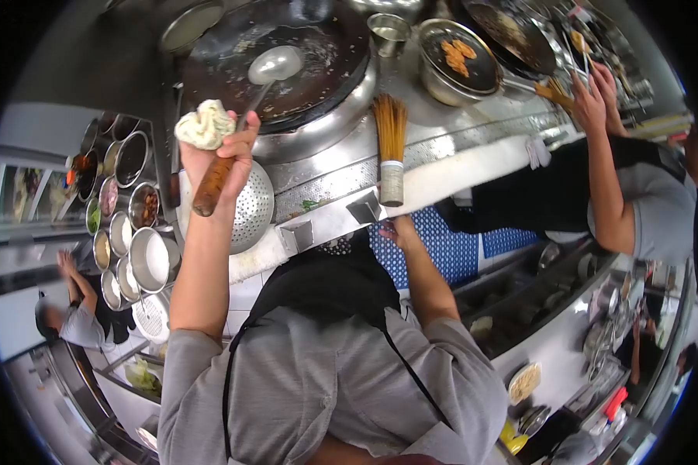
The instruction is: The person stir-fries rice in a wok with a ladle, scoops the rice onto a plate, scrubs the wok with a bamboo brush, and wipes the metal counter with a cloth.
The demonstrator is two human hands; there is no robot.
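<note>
My left hand point(240, 155) is closed around the wooden handle point(213, 186) of a metal ladle point(275, 64). A crumpled white cloth point(205, 125) is bunched against the same hand. The ladle's bowl lies over a large dark wok point(310, 35), whose inside looks wet and bears small scraps. My right hand point(399, 231) is low by the stove's front edge, below a bamboo brush point(391, 143). Its fingers look loosely bent and apart, with nothing visible in them. Beneath my left forearm lies a perforated strainer point(252, 208).
A pan point(459, 66) holds orange-brown food pieces. At the right, a co-worker's hands point(593, 101) hold thin utensils. Several metal bowls point(149, 260) of ingredients stand at left. A white towel point(465, 167) lines the stove edge. Another person point(81, 310) stands at far left.
</note>
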